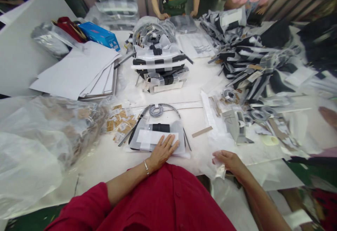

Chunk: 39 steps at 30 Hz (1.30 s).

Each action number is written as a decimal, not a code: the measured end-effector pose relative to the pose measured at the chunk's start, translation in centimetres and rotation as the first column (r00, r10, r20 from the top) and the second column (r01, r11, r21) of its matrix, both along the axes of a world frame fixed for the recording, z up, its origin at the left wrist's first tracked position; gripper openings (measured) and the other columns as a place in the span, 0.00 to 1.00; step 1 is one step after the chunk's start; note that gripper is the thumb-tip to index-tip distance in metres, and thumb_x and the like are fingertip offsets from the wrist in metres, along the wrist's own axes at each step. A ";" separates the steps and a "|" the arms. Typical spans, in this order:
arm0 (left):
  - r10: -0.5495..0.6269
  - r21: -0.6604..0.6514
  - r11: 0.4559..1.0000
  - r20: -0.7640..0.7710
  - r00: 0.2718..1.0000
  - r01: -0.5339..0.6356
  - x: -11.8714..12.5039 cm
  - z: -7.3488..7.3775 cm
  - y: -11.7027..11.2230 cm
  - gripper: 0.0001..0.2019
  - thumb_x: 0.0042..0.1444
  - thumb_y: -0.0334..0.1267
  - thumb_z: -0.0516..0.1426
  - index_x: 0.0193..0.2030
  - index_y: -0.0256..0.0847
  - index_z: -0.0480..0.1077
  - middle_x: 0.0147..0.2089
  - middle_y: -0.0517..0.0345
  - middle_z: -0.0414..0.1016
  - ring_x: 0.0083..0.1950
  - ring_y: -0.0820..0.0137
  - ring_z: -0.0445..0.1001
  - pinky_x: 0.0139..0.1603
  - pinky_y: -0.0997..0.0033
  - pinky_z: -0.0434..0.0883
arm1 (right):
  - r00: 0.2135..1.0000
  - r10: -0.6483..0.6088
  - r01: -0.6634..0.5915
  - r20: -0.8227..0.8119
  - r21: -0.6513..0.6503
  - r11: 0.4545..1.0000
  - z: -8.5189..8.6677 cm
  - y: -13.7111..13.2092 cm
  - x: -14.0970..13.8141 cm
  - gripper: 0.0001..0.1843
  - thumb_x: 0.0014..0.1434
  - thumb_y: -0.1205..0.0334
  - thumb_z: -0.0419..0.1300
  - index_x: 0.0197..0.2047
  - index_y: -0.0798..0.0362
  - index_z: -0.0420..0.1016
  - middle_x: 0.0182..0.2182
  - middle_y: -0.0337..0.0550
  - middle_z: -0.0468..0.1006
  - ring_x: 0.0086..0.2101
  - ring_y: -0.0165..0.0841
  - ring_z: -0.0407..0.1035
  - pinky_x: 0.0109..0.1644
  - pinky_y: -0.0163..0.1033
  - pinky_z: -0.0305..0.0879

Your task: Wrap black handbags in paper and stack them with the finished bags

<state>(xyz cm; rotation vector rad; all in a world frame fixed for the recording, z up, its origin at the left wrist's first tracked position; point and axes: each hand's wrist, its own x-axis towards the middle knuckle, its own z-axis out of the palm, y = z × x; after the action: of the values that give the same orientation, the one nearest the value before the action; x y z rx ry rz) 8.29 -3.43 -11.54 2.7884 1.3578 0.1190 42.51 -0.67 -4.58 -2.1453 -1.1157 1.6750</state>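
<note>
A black handbag [134,135] lies on the white table in front of me, partly wrapped in pale tissue, with a white paper strip [147,137] across its front. Its strap arches behind it, and a grey coil [156,111] rests at the top. My left hand [163,149] lies flat on the bag's lower right part, fingers stretched out. Off to the right, near the table edge, my right hand [226,160] is closed in a pinch on a thin white sheet [220,170], which hangs down below the fingers.
Brown hang tags [119,122] lie scattered left of the bag, beside a large clear plastic bag [31,146]. Wrapped bags are stacked [159,62] behind. White cardboard sheets [76,71] and a blue box [100,34] stand at left. A tape dispenser [235,125] sits right. Two people are across the table.
</note>
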 end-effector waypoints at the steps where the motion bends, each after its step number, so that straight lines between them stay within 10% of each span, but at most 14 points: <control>1: 0.000 0.022 1.000 0.006 1.000 0.000 0.1 -0.5 0.1 0.31 0.62 0.27 0.49 0.72 0.41 0.48 0.71 0.41 0.54 0.71 0.55 0.55 0.67 0.48 0.57 | 0.999 0.048 -0.049 -0.005 -0.054 0.997 -0.1 -0.5 0.3 0.24 0.42 0.39 0.62 0.26 0.55 0.75 0.21 0.42 0.76 0.21 0.31 0.65 0.25 0.35 0.60; 11: 0.126 0.042 0.986 0.431 0.894 -0.159 -2.5 3.4 2.9 0.32 0.57 0.23 0.49 0.69 0.37 0.51 0.62 0.46 0.69 0.62 0.66 0.69 0.62 0.64 0.68 | 0.918 0.381 -0.397 -0.113 -0.202 0.896 -3.0 -1.0 -5.2 0.12 0.44 0.53 0.60 0.22 0.53 0.66 0.16 0.33 0.66 0.18 0.26 0.60 0.19 0.29 0.59; 17: 0.324 0.054 0.898 0.590 0.739 -0.436 -7.3 7.0 3.6 0.31 0.54 0.30 0.55 0.67 0.39 0.57 0.52 0.49 0.77 0.50 0.62 0.78 0.52 0.65 0.76 | 0.924 0.286 -0.304 -0.252 -0.035 0.952 -5.5 5.8 -14.8 0.05 0.46 0.63 0.60 0.23 0.55 0.68 0.18 0.41 0.74 0.20 0.31 0.69 0.21 0.32 0.62; 21: 0.296 0.065 0.911 0.584 0.756 -0.407 -8.5 7.8 2.8 0.31 0.55 0.30 0.54 0.67 0.40 0.57 0.55 0.50 0.76 0.52 0.61 0.78 0.53 0.64 0.76 | 0.929 0.194 -0.168 -0.314 0.106 0.980 -6.3 13.0 -20.5 0.10 0.47 0.61 0.62 0.20 0.53 0.67 0.17 0.38 0.73 0.23 0.32 0.69 0.28 0.36 0.67; 28: 0.164 0.048 0.976 0.479 0.862 -0.212 -4.1 5.1 2.6 0.34 0.60 0.28 0.49 0.72 0.37 0.44 0.63 0.46 0.69 0.63 0.65 0.68 0.62 0.64 0.71 | 0.968 0.016 0.045 -0.250 0.239 0.970 -7.4 20.8 -19.5 0.10 0.52 0.54 0.61 0.32 0.52 0.74 0.28 0.42 0.80 0.35 0.37 0.74 0.39 0.40 0.72; 35: 0.137 0.086 0.983 0.235 0.962 -0.161 2.6 -0.2 4.4 0.23 0.67 0.30 0.45 0.67 0.35 0.56 0.67 0.45 0.63 0.66 0.60 0.64 0.63 0.59 0.67 | 0.983 -0.155 0.181 -0.098 0.379 0.908 -4.4 18.9 -9.3 0.21 0.46 0.48 0.65 0.39 0.54 0.74 0.37 0.49 0.80 0.37 0.38 0.76 0.44 0.42 0.73; 39: 0.164 0.083 0.980 0.166 0.972 -0.179 3.7 -1.5 4.1 0.23 0.68 0.33 0.45 0.69 0.36 0.53 0.70 0.44 0.57 0.68 0.57 0.61 0.66 0.55 0.62 | 0.997 -0.066 0.071 -0.027 0.466 0.882 -2.2 16.4 -9.0 0.24 0.47 0.46 0.66 0.41 0.56 0.76 0.34 0.47 0.81 0.37 0.39 0.75 0.47 0.45 0.72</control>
<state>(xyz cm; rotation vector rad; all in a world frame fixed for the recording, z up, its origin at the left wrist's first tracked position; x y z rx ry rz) 12.04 0.64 -13.08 2.6627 1.5900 0.4136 33.48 15.72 -6.75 -1.8386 -1.2683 1.2235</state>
